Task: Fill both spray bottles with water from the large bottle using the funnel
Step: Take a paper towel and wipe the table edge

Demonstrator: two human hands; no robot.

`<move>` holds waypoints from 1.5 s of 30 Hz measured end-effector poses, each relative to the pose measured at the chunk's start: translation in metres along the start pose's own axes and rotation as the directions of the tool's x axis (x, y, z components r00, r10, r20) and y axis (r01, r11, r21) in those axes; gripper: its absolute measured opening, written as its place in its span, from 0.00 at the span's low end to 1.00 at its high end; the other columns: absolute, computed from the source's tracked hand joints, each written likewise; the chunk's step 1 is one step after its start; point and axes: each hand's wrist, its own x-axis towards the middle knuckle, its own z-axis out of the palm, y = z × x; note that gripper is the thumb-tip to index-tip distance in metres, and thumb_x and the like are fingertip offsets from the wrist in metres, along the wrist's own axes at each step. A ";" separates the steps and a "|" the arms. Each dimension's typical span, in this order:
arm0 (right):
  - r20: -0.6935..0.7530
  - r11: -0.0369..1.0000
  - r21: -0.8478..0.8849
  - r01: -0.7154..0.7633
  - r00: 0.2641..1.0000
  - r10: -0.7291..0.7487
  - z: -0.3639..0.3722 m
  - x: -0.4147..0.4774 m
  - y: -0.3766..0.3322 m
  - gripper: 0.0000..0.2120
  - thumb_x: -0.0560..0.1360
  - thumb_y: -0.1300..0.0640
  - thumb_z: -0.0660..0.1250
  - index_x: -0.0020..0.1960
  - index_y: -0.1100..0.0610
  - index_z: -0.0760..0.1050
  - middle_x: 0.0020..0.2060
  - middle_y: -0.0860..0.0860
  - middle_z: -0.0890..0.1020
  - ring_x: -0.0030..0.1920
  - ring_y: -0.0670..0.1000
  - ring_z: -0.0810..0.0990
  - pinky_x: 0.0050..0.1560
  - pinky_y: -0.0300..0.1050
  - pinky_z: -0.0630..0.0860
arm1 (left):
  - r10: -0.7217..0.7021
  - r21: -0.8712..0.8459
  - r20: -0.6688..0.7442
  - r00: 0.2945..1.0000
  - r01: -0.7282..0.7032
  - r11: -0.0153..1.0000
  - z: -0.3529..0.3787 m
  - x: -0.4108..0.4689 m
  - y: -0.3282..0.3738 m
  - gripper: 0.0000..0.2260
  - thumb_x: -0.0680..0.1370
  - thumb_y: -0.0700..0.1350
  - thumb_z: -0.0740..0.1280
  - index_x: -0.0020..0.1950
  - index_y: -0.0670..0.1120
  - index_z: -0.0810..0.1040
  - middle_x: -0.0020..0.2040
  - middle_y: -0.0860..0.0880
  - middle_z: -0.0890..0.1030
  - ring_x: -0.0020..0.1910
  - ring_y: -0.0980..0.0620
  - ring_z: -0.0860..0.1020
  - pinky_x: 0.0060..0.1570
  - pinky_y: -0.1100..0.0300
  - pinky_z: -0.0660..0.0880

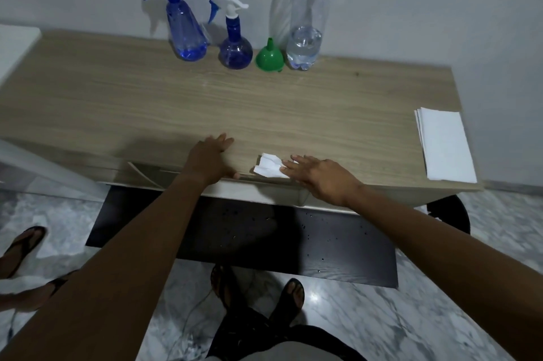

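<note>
Two blue spray bottles stand at the back of the wooden table (147, 114): a tall conical one (185, 28) and a shorter round one (235, 46), both capped with white trigger heads. A green funnel (269, 57) sits upside down beside them. The large clear bottle (304, 22) stands to its right with a little water at the bottom. My left hand (210, 159) lies flat on the table's front edge. My right hand (318, 177) presses its fingers on a crumpled white tissue (268, 166) near that edge.
A stack of white paper napkins (443, 144) lies at the table's right end. A dark shelf board (264, 237) with water drops sits below the table front. Another person's sandalled feet (20, 246) stand on the marble floor at left.
</note>
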 end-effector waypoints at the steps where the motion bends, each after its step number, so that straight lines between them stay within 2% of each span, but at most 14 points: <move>1: -0.009 1.000 -0.003 0.003 1.000 -0.003 -0.004 0.000 0.000 0.19 0.84 0.58 0.61 0.73 0.51 0.74 0.75 0.50 0.72 0.76 0.53 0.70 0.70 0.54 0.73 | -0.002 -0.011 0.002 1.000 0.002 1.000 0.000 0.000 0.000 0.47 0.66 0.53 0.82 0.80 0.51 0.62 0.82 0.51 0.57 0.82 0.45 0.53 0.78 0.51 0.52; 3: -0.033 1.000 -0.022 -0.016 0.999 0.016 -0.011 0.002 -0.001 0.14 0.81 0.56 0.67 0.66 0.52 0.81 0.67 0.51 0.81 0.66 0.57 0.80 0.60 0.52 0.78 | -0.009 -0.032 -0.002 1.000 0.009 0.999 0.001 0.001 0.000 0.47 0.66 0.53 0.82 0.80 0.51 0.63 0.82 0.51 0.58 0.82 0.46 0.54 0.78 0.52 0.51; 5: -0.157 0.991 0.099 -0.087 0.982 0.102 -0.014 0.007 -0.006 0.12 0.78 0.57 0.70 0.60 0.53 0.85 0.56 0.51 0.87 0.55 0.57 0.86 0.54 0.47 0.79 | -0.013 -0.057 -0.006 1.000 0.013 0.998 0.001 0.001 -0.001 0.47 0.65 0.53 0.82 0.80 0.52 0.63 0.82 0.52 0.58 0.82 0.46 0.54 0.78 0.52 0.51; 9: -0.429 0.828 0.500 -0.253 0.758 0.491 -0.017 0.030 -0.019 0.11 0.77 0.64 0.70 0.55 0.55 0.87 0.41 0.49 0.88 0.40 0.48 0.85 0.47 0.39 0.75 | 0.017 -0.118 -0.026 1.000 -0.020 0.993 0.005 -0.004 -0.006 0.44 0.67 0.52 0.81 0.79 0.50 0.65 0.82 0.52 0.59 0.82 0.48 0.53 0.79 0.52 0.51; 12: -0.422 0.705 0.633 -0.319 0.622 0.660 -0.016 0.059 -0.029 0.13 0.77 0.64 0.67 0.57 0.55 0.86 0.46 0.51 0.89 0.47 0.52 0.86 0.52 0.44 0.79 | 0.035 -0.194 -0.042 0.998 -0.042 0.980 0.006 -0.011 -0.016 0.42 0.69 0.54 0.80 0.79 0.51 0.66 0.82 0.51 0.59 0.82 0.50 0.52 0.79 0.53 0.50; 15: -0.442 0.656 0.655 -0.376 0.514 0.736 -0.015 0.088 -0.041 0.15 0.78 0.63 0.64 0.60 0.54 0.84 0.49 0.55 0.88 0.50 0.58 0.85 0.53 0.46 0.77 | 0.028 -0.143 -0.073 0.997 -0.038 0.989 -0.002 -0.012 -0.038 0.42 0.70 0.58 0.78 0.80 0.52 0.64 0.82 0.51 0.58 0.82 0.50 0.52 0.78 0.54 0.50; 18: -0.427 0.621 0.651 -0.436 0.466 0.775 -0.013 0.121 -0.049 0.17 0.80 0.63 0.62 0.64 0.53 0.82 0.53 0.58 0.87 0.53 0.61 0.83 0.55 0.48 0.75 | -0.024 -0.165 -0.115 0.993 0.005 0.986 -0.017 -0.013 -0.070 0.42 0.71 0.57 0.78 0.80 0.54 0.63 0.82 0.54 0.57 0.82 0.51 0.50 0.78 0.52 0.52; 21: -0.369 0.635 0.551 -0.541 0.524 0.767 -0.003 0.158 -0.059 0.18 0.81 0.62 0.57 0.66 0.56 0.79 0.59 0.60 0.82 0.59 0.65 0.78 0.57 0.53 0.72 | -0.069 -0.217 -0.150 0.986 0.035 0.975 -0.035 -0.012 -0.105 0.41 0.70 0.54 0.79 0.79 0.52 0.65 0.82 0.52 0.58 0.82 0.48 0.51 0.79 0.50 0.54; 24: -0.392 0.718 0.286 -0.634 0.607 0.692 0.010 0.192 -0.076 0.21 0.80 0.58 0.52 0.68 0.60 0.74 0.63 0.60 0.78 0.64 0.63 0.73 0.65 0.59 0.66 | -0.042 -0.028 -0.104 0.994 0.040 0.999 -0.049 -0.008 -0.137 0.45 0.68 0.65 0.74 0.80 0.48 0.64 0.81 0.47 0.60 0.81 0.41 0.55 0.78 0.46 0.58; 26: -0.390 0.758 0.138 -0.637 0.669 0.633 0.016 0.212 -0.086 0.24 0.80 0.53 0.52 0.72 0.60 0.71 0.68 0.58 0.77 0.69 0.61 0.71 0.72 0.63 0.62 | -0.049 -0.019 -0.092 0.995 0.047 0.999 -0.051 -0.007 -0.152 0.43 0.69 0.62 0.76 0.80 0.51 0.64 0.82 0.49 0.60 0.80 0.41 0.56 0.75 0.47 0.60; 29: -0.336 0.820 0.098 -0.563 0.757 0.560 0.022 0.239 -0.101 0.26 0.83 0.49 0.50 0.77 0.59 0.66 0.76 0.56 0.71 0.77 0.59 0.64 0.77 0.65 0.55 | -0.052 -0.103 -0.145 0.988 0.037 0.994 -0.051 -0.004 -0.164 0.41 0.69 0.57 0.79 0.79 0.56 0.66 0.81 0.55 0.60 0.81 0.47 0.56 0.77 0.51 0.57; 34: -0.250 0.854 0.098 -0.511 0.818 0.518 0.021 0.264 -0.118 0.28 0.84 0.47 0.46 0.81 0.57 0.60 0.81 0.54 0.63 0.81 0.58 0.56 0.79 0.64 0.46 | -0.069 -0.227 -0.213 0.975 0.019 0.974 -0.047 0.003 -0.176 0.48 0.63 0.56 0.83 0.78 0.52 0.67 0.80 0.56 0.62 0.81 0.53 0.58 0.77 0.57 0.54; 41: -0.155 0.967 0.001 -0.254 0.956 0.251 0.026 0.268 -0.141 0.26 0.86 0.47 0.47 0.82 0.54 0.59 0.81 0.50 0.63 0.82 0.56 0.55 0.79 0.64 0.48 | -0.008 -0.236 -0.330 0.944 -0.074 0.969 -0.040 0.000 -0.188 0.48 0.58 0.57 0.84 0.74 0.44 0.73 0.75 0.48 0.72 0.77 0.48 0.66 0.75 0.59 0.58; 45: -0.081 0.993 -0.069 -0.091 0.993 0.085 0.032 0.223 -0.133 0.26 0.86 0.46 0.46 0.81 0.51 0.60 0.80 0.48 0.64 0.82 0.55 0.56 0.79 0.66 0.47 | 0.012 -0.267 -0.411 0.912 -0.133 0.954 -0.028 -0.003 -0.191 0.47 0.57 0.56 0.85 0.71 0.40 0.76 0.72 0.43 0.76 0.75 0.42 0.69 0.76 0.51 0.63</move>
